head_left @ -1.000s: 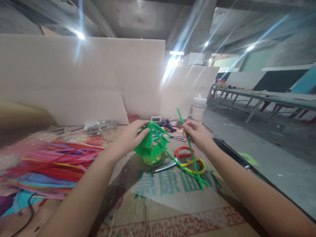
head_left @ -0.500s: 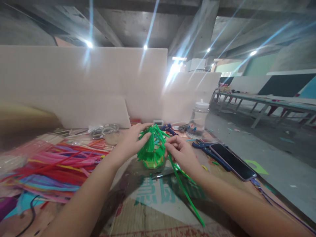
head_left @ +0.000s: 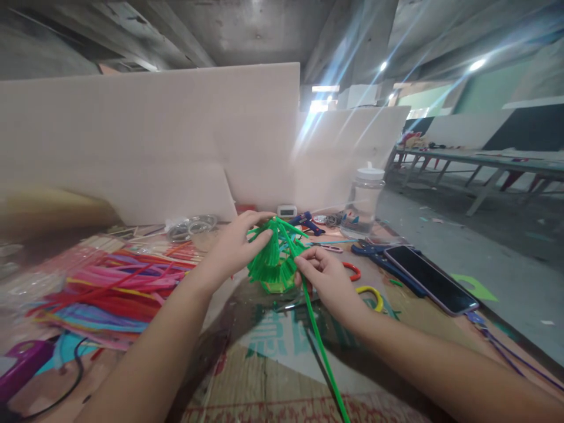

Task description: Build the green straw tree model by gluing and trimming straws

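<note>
A green pipe-cleaner craft [head_left: 274,258], shaped like a tiered cone on a yellow-green base, stands on the table in front of me. My left hand [head_left: 247,239] is closed on its upper part, with the thumb on the near side and the fingers over the top. At its right side, my right hand [head_left: 325,271] pinches a long green pipe cleaner [head_left: 321,335], whose free end runs down toward the table's near edge. Beneath the right hand lie scissors [head_left: 374,297], with red and yellow handles; their middle is hidden.
Multicoloured pipe cleaners [head_left: 118,282] lie heaped at left, near a purple tool [head_left: 26,367] with a black cord. A phone [head_left: 429,279] and blue-handled pliers [head_left: 392,267] lie at right. Behind stand a clear bottle [head_left: 365,202], a blue glue gun [head_left: 311,222] and white boards [head_left: 150,135].
The view has tilted and shifted slightly, showing more of the scissors' handles. The green pipe cleaner's free end now extends farther down. Both hands keep their holds on the green work.
</note>
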Motion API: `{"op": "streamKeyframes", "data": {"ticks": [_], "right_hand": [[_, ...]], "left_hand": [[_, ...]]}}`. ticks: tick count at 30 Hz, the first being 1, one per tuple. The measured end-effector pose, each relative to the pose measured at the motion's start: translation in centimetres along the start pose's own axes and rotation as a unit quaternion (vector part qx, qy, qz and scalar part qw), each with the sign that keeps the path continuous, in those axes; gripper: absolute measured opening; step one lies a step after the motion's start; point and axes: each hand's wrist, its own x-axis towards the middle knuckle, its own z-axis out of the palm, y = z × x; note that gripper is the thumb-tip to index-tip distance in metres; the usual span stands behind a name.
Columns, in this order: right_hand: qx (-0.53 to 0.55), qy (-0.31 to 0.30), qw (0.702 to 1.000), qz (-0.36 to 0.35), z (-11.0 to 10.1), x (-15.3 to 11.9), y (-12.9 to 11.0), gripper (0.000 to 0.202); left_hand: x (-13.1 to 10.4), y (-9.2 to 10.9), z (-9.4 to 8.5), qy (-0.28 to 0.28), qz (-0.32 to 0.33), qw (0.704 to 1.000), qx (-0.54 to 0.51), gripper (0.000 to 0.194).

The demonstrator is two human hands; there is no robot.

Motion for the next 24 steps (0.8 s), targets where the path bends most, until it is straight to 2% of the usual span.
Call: {"op": "streamKeyframes", "data": {"ticks": [6,24], "right_hand": [[-0.011,-0.001,1.000,-0.002,0.1,-0.1,-0.1,0.030],[-0.011,-0.015,1.000,0.000,0.5,-0.5,-0.6,0.030]], "left_hand": [[-0.1,0.5,0.0,-0.007,0.001,1.000,-0.002,0.036],[-0.2,1.6,0.0,0.017,-0.007,1.000,0.017,0.031]]}}
